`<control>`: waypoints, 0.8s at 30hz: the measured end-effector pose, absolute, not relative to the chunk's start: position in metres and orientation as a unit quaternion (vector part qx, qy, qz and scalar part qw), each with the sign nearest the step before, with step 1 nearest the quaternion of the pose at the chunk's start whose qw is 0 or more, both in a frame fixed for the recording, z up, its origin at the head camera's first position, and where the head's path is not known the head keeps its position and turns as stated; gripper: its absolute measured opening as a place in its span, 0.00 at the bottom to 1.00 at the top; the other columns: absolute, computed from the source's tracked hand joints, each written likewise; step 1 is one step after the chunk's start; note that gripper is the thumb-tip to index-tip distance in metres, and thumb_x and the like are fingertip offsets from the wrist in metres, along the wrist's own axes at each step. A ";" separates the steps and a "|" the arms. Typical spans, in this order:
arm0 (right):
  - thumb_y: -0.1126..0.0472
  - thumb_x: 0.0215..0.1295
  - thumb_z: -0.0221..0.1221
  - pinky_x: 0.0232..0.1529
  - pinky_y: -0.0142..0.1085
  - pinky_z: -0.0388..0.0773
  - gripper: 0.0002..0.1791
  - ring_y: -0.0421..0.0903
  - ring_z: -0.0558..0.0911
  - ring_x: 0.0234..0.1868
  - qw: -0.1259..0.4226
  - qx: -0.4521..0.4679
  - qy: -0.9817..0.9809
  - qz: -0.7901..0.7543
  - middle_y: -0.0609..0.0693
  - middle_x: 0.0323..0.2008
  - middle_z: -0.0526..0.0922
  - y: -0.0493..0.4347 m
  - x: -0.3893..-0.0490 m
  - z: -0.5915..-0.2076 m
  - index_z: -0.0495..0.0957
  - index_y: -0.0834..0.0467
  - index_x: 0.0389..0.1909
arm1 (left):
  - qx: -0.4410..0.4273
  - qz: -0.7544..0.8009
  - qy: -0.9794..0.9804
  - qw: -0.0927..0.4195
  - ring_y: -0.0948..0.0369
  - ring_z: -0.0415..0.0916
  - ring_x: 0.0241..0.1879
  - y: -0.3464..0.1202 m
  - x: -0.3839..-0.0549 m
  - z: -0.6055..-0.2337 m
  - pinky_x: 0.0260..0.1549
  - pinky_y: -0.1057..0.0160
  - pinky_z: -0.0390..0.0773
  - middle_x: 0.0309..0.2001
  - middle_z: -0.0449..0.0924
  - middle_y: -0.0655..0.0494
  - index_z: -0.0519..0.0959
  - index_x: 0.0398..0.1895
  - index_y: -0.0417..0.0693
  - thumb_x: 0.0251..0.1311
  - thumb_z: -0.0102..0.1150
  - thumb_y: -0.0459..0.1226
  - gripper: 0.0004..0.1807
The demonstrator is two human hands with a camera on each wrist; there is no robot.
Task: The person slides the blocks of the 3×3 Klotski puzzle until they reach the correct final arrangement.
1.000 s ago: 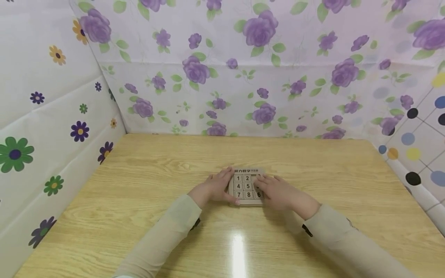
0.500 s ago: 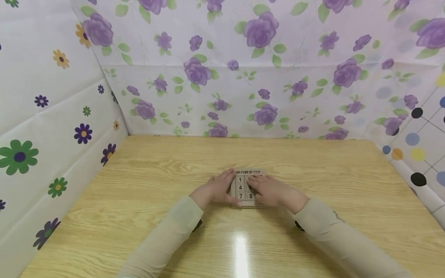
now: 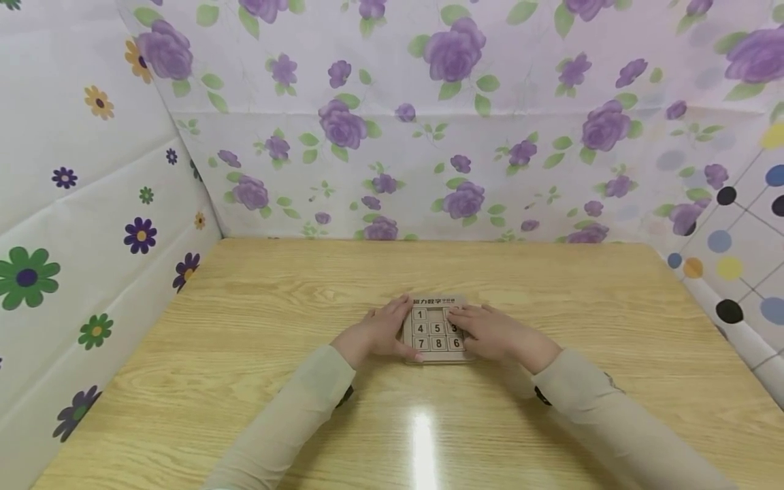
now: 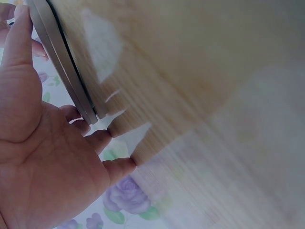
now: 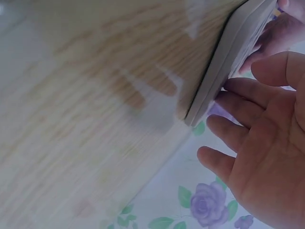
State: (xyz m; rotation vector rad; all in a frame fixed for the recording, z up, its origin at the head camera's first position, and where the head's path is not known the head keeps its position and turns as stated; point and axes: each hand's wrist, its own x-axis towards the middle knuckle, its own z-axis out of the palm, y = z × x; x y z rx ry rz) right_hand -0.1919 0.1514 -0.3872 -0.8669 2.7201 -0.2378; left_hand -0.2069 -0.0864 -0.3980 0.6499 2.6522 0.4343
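A pale sliding number puzzle (image 3: 442, 356) lies flat on the wooden table, between both hands. My left hand (image 3: 382, 331) holds its left side, thumb at the near edge and fingertips by the far left corner. In the left wrist view, the thumb lies along the edge of the puzzle (image 4: 62, 59). My right hand (image 3: 496, 333) reaches in from the right, its fingertips over the top right tile, whose number is mostly covered. The slot in the middle of the top row is bare. Tile 5 (image 3: 437, 328) sits below it. In the right wrist view, the right fingers (image 5: 243, 107) extend over the puzzle's edge.
The glossy wood-grain table (image 3: 294, 286) extends around the puzzle. Behind it hangs a purple-flowered cloth (image 3: 392, 136). A daisy-patterned cloth (image 3: 104, 204) borders the left, and a dotted one (image 3: 741, 238) the right.
My right hand moved left over the top middle tile, then back right. Tile 2 no longer shows in the top middle slot, and a tile now occupies the top right. My left hand stayed put.
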 end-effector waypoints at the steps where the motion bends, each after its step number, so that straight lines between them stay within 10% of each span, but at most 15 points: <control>1: 0.60 0.67 0.48 0.71 0.58 0.48 0.30 0.59 0.55 0.73 0.135 -0.302 0.940 -0.083 0.57 0.72 0.59 0.152 -0.192 -0.387 0.60 0.62 0.70 | 0.231 0.155 0.942 0.187 0.53 0.36 0.76 -0.087 -0.207 -0.398 0.71 0.42 0.41 0.77 0.34 0.51 0.42 0.76 0.47 0.45 0.66 0.61 0.62; 24: 0.60 0.66 0.47 0.71 0.57 0.51 0.29 0.59 0.58 0.72 0.094 -0.359 0.927 -0.062 0.59 0.70 0.61 0.137 -0.164 -0.390 0.62 0.66 0.67 | 0.228 0.151 0.945 0.181 0.53 0.37 0.75 -0.087 -0.206 -0.399 0.71 0.42 0.43 0.77 0.35 0.51 0.42 0.76 0.47 0.44 0.66 0.62 0.63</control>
